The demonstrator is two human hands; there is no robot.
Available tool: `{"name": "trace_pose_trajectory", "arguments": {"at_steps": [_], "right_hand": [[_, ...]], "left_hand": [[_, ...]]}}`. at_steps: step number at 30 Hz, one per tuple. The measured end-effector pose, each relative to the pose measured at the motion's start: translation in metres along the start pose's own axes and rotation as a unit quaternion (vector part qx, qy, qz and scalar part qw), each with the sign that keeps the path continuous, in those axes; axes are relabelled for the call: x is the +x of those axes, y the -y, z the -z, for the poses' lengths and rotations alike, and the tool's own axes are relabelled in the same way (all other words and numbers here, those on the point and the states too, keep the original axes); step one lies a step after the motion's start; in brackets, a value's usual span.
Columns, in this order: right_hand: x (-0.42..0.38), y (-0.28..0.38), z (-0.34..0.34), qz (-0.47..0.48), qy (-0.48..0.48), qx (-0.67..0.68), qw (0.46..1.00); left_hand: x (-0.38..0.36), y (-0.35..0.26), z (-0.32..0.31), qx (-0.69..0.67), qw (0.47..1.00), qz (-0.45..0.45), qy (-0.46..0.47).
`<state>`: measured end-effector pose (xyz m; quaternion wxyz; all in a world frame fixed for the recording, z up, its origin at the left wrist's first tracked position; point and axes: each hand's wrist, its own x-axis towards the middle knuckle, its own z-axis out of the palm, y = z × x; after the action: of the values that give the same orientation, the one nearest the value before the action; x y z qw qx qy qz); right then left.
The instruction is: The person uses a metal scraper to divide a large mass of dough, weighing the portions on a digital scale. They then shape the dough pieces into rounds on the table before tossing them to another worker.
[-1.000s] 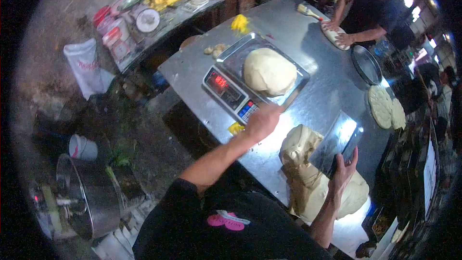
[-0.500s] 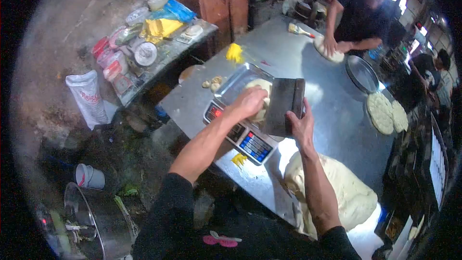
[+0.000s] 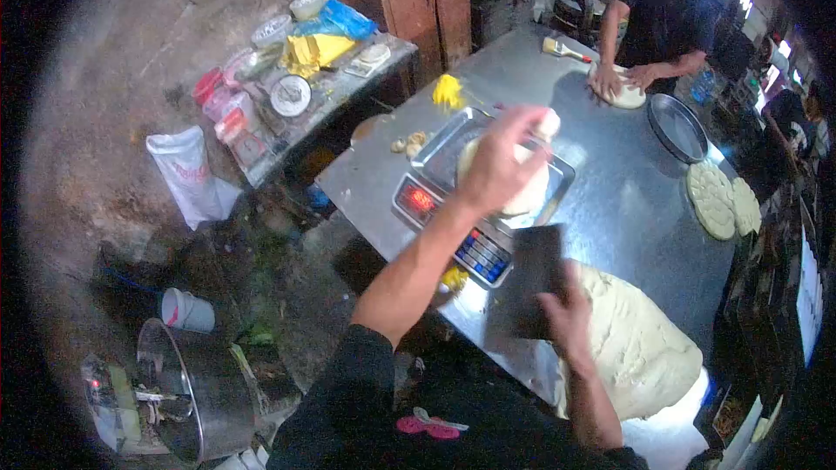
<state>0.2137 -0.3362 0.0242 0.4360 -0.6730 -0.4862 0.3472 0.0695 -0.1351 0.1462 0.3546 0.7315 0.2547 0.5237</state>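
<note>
The left hand (image 3: 505, 170) is over the dough ball (image 3: 528, 200), nearer to it than the right hand (image 3: 568, 313).
The ball, roundish and without clear long axis, sits in the metal tray (image 3: 562, 194) on the scale (image 3: 420, 200), below the left fingers. These are partly spread, with a small pale piece (image 3: 548, 125) at their tips; whether they pinch it, one cannot tell. The right fingers grasp the scraper (image 3: 525, 287), its blade toward the scale.

Glowing red digits (image 3: 421, 199) on the silver rectangular digital scale (image 3: 448, 224) and red lettering (image 3: 193, 173) on the white plastic sack (image 3: 185, 187) are showing too blurred to read.
</note>
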Motion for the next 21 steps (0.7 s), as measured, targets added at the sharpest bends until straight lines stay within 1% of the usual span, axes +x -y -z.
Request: {"name": "trace_pose_trajectory", "arguments": {"at_steps": [1,2,3,4,5,6,7,8,9,10,11,13,14,15,17,18,20,21], "right_hand": [[-0.011,-0.028,0.038,-0.003,-0.06,0.073,0.996],[-0.025,-0.039,0.077,-0.044,-0.105,0.081,0.99],[-0.038,-0.046,0.107,-0.072,-0.173,0.141,0.972],[-0.046,-0.084,0.14,-0.104,-0.223,0.108,0.963],[-0.053,-0.091,0.159,-0.102,-0.249,0.169,0.948],[-0.057,-0.106,0.174,-0.102,-0.275,0.164,0.942],[-0.06,-0.127,0.186,-0.102,-0.299,0.157,0.936],[-0.068,-0.147,0.195,-0.104,-0.279,0.1,0.949],[-0.072,-0.164,0.2,-0.103,-0.259,0.046,0.959],[-0.074,-0.177,0.202,-0.131,-0.252,0.131,0.95],[-0.073,-0.18,0.202,-0.133,-0.246,0.13,0.951],[-0.077,-0.181,0.193,-0.073,-0.243,0.091,0.963],[-0.076,-0.175,0.185,-0.05,-0.258,0.071,0.962],[-0.074,-0.173,0.184,-0.052,-0.254,0.071,0.963],[-0.069,-0.169,0.182,-0.071,-0.252,0.086,0.961],[-0.067,-0.164,0.181,-0.073,-0.249,0.084,0.962],[-0.063,-0.149,0.176,-0.105,-0.266,-0.039,0.957],[-0.063,-0.15,0.176,-0.105,-0.263,-0.04,0.958]], "left_hand": [[-0.022,0.004,-0.026,-0.057,0.998,-0.023,0.008],[-0.044,0.016,-0.057,-0.059,0.997,-0.05,0.031],[-0.069,0.03,-0.092,-0.06,0.994,-0.077,0.052],[-0.097,0.039,-0.125,0.01,0.991,-0.039,0.131],[-0.126,0.045,-0.156,0.079,0.974,0.0,0.21],[-0.156,0.052,-0.185,0.17,0.935,0.032,0.309],[-0.181,0.056,-0.206,0.256,0.878,0.066,0.398],[-0.205,0.055,-0.216,0.25,0.883,0.074,0.39],[-0.223,0.055,-0.219,0.262,0.892,0.055,0.363],[-0.232,0.055,-0.219,0.276,0.899,0.035,0.338],[-0.234,0.054,-0.215,0.278,0.899,0.041,0.336],[-0.239,0.045,-0.202,0.269,0.887,0.066,0.37],[-0.235,0.029,-0.19,0.235,0.885,0.114,0.385],[-0.243,0.023,-0.184,0.235,0.885,0.118,0.384],[-0.257,0.015,-0.178,0.222,0.916,0.137,0.305],[-0.263,0.016,-0.178,0.221,0.916,0.14,0.304],[-0.275,0.026,-0.177,0.215,0.92,0.169,0.281],[-0.28,0.03,-0.176,0.215,0.92,0.172,0.279]]}}
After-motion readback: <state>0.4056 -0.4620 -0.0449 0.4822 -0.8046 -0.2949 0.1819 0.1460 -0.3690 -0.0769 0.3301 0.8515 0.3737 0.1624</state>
